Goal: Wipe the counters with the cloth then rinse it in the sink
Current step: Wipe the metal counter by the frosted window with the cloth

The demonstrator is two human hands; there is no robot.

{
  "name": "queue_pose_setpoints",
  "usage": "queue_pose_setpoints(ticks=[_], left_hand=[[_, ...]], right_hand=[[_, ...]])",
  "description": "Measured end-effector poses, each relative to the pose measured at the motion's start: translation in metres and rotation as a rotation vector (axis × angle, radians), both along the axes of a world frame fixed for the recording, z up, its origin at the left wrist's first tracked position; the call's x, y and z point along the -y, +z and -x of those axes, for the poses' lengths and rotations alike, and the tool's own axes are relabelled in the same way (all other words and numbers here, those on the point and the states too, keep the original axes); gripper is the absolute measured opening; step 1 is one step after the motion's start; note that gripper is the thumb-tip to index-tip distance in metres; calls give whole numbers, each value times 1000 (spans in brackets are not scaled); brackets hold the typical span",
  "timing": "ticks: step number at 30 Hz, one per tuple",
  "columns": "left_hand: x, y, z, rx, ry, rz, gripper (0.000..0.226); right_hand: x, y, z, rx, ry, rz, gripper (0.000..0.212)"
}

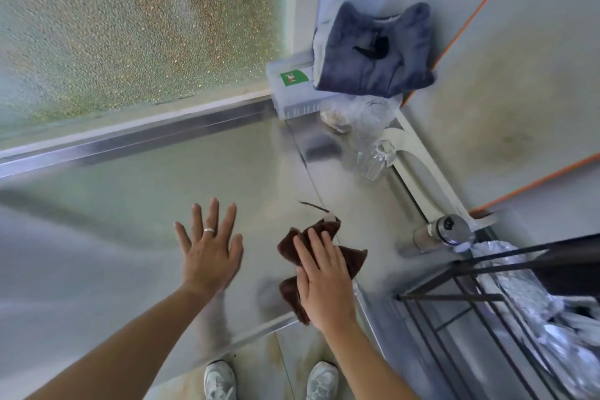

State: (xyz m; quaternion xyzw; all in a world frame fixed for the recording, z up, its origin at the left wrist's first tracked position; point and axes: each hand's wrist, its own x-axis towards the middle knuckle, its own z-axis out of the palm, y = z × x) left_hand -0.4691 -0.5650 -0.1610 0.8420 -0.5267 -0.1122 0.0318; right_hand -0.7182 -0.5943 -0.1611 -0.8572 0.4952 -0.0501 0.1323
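Observation:
A dark brown cloth (352, 258) lies crumpled on the shiny steel counter (162, 178), near the counter's right front corner. My right hand (323, 279) presses flat on top of the cloth, fingers together and extended, covering its middle. My left hand (211, 248) rests flat on the bare counter to the left of the cloth, fingers spread, a ring on one finger, holding nothing. The sink is not clearly in view.
A chrome tap (441, 234) and a black wire rack (480, 299) with crinkled foil stand at the right. Clear glassware (373, 136), a plastic box (292, 88), a folded blue-grey towel (373, 52) and an orange-edged cutting board (513, 75) sit further back. Frosted window behind the counter.

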Motion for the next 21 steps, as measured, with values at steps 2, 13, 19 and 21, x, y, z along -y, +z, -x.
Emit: queue_pose_setpoints(ticks=[2, 13, 19, 21], left_hand=[[5, -1, 1, 3, -11, 9, 65], [64, -8, 5, -10, -4, 29, 64], [65, -12, 5, -4, -10, 57, 65], [66, -12, 5, 5, -10, 58, 65]], right_hand=[[16, -3, 14, -9, -108, 17, 55], [109, -7, -30, -52, -199, 38, 58], [179, -7, -93, -4, -175, 34, 61], [197, -8, -108, 1, -164, 38, 62]])
